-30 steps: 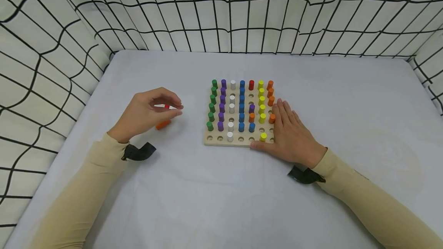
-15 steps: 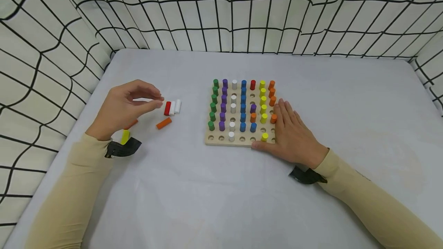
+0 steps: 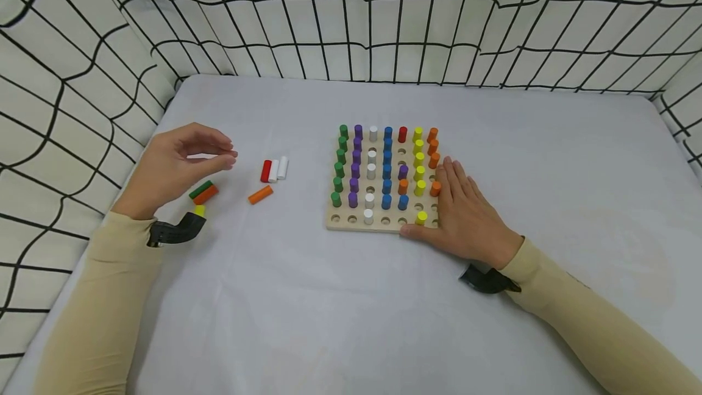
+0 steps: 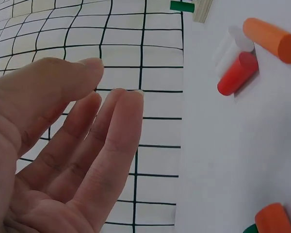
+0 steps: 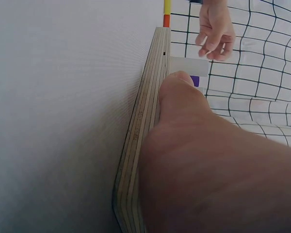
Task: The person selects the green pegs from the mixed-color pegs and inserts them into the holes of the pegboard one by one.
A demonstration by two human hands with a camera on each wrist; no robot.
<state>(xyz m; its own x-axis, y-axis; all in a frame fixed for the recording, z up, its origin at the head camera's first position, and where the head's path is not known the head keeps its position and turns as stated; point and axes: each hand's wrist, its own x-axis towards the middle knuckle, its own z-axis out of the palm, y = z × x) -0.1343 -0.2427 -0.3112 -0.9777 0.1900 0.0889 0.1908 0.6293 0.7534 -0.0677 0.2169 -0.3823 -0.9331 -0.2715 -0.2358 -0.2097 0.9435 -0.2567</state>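
Note:
My left hand [image 3: 174,166] hovers over the left side of the white table, thumb and fingers loosely bent; nothing lies between them in the left wrist view. Below it and beside the wrist lie a green peg [image 3: 200,189], an orange peg [image 3: 206,194] and a partly hidden yellow peg [image 3: 200,210]. My right hand [image 3: 473,219] rests flat along the right edge of a wooden pegboard [image 3: 358,227], its thumb at the front edge. Coloured pegs stand upright in columns there, among several bare holes. The hand hides part of the board's right column.
Between the left hand and the board lie a red peg [image 3: 265,170], two white pegs [image 3: 282,168] side by side, and another orange peg [image 3: 260,194]. A black wire grid [image 3: 367,47] borders the table's back and sides.
My left hand has moved left, away from the red and white pegs, which now show fully. The green peg has come into view under it. The right hand keeps its place on the board.

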